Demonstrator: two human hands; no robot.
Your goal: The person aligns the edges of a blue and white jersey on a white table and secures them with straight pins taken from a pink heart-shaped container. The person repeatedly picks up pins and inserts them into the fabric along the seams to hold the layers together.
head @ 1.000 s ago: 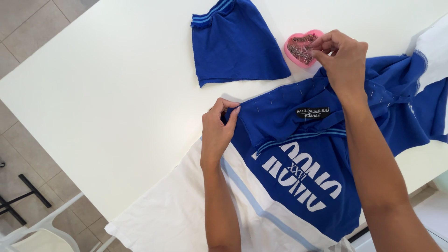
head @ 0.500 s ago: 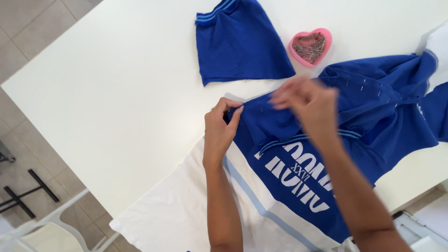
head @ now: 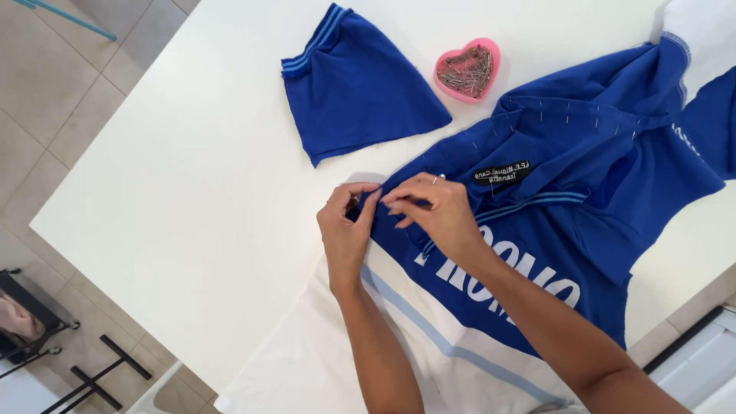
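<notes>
Your left hand (head: pixel 346 230) and right hand (head: pixel 431 208) both pinch the folded edge of the blue shirt (head: pixel 560 176) lying on the desk (head: pixel 192 153). The knit looks soft, light and stretchy; grip right at the fold, near the pins.

Two hands worked close together: the left hand (head: pixel 346 230) and the right hand (head: pixel 432 211). One blue-and-white shirt (head: pixel 537 253) lay under them. One cut-off blue sleeve (head: pixel 356 84) lay beyond the left hand. One pink heart-shaped dish (head: pixel 468 70) stood beyond the right hand, holding many pins, too small to count. One white surface (head: pixel 192 192) carried all.
</notes>
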